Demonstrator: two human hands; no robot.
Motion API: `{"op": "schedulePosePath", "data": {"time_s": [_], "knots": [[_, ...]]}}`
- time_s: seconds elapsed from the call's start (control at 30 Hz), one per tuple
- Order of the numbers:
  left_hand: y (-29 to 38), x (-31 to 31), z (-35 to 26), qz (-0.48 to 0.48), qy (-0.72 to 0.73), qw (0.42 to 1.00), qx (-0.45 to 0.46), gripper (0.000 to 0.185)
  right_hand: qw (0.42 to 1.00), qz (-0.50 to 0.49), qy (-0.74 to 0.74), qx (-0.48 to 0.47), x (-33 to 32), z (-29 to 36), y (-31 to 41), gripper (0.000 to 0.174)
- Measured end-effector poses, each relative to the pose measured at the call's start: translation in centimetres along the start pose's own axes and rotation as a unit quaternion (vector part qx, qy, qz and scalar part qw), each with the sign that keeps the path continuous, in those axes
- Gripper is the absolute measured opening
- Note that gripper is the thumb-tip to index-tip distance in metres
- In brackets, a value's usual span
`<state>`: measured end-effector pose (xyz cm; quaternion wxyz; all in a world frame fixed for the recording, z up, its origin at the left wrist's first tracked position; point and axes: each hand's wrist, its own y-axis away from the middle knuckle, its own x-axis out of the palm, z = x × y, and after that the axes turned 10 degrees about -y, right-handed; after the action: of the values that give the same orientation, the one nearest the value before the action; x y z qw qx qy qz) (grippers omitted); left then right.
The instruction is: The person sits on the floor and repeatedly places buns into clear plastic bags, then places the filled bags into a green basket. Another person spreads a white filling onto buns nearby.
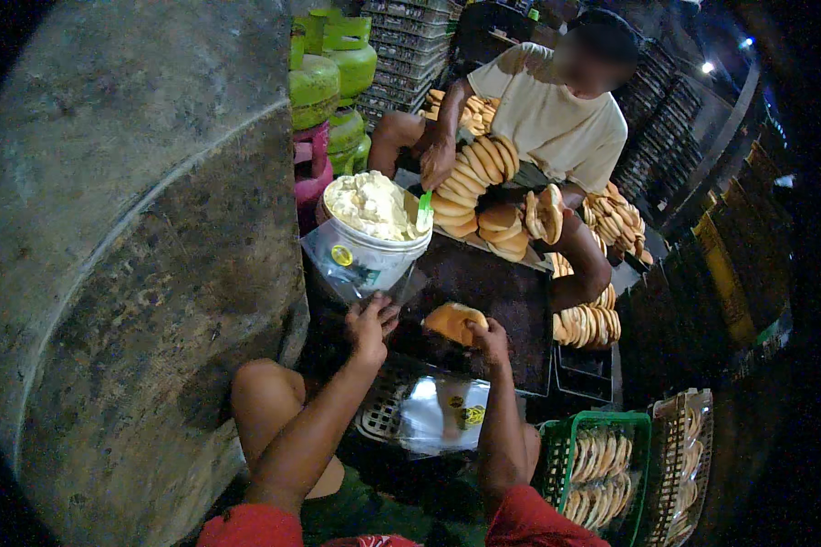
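My right hand (491,342) grips the right end of a flat, golden-brown bread bun (455,324) above a dark tabletop (513,308). My left hand (374,325) is at the lower edge of a clear plastic bag (335,263), its fingers against the film. Behind that bag stands a white plastic bucket (383,256) heaped with pale cream (369,205). A green-handled spreader (425,210) leans at the bucket's right rim. More clear bags (445,414) lie on a dark perforated crate (382,407) by my lap.
Opposite me sits a person (554,116) with an opened bun in one hand, beside a curved row of buns (475,174). Green gas cylinders (349,61) stand by the concrete wall (178,205). A green basket (578,472) and a pale basket (663,472) hold bagged buns at lower right.
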<state>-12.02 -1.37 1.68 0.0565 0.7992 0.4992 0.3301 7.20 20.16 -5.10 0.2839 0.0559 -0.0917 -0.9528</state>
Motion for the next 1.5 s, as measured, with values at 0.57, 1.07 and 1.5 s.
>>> {"op": "schedulePosePath", "data": {"time_s": [0.57,1.07,1.5], "knots": [[2.2,1.5,5.3,0.189,-0.180,0.964,0.050,0.053,0.913,-0.006,-0.403,-0.068,9.3,3.4,12.7,0.038],[2.7,2.2,5.2,0.079,0.037,0.996,0.034,0.048,0.974,-0.098,-0.121,-0.162,11.3,2.0,14.6,0.028],[8.2,6.0,11.1,0.426,-0.526,0.712,0.188,0.041,0.987,-0.097,-0.081,-0.098,-11.1,11.7,24.3,0.048]]}}
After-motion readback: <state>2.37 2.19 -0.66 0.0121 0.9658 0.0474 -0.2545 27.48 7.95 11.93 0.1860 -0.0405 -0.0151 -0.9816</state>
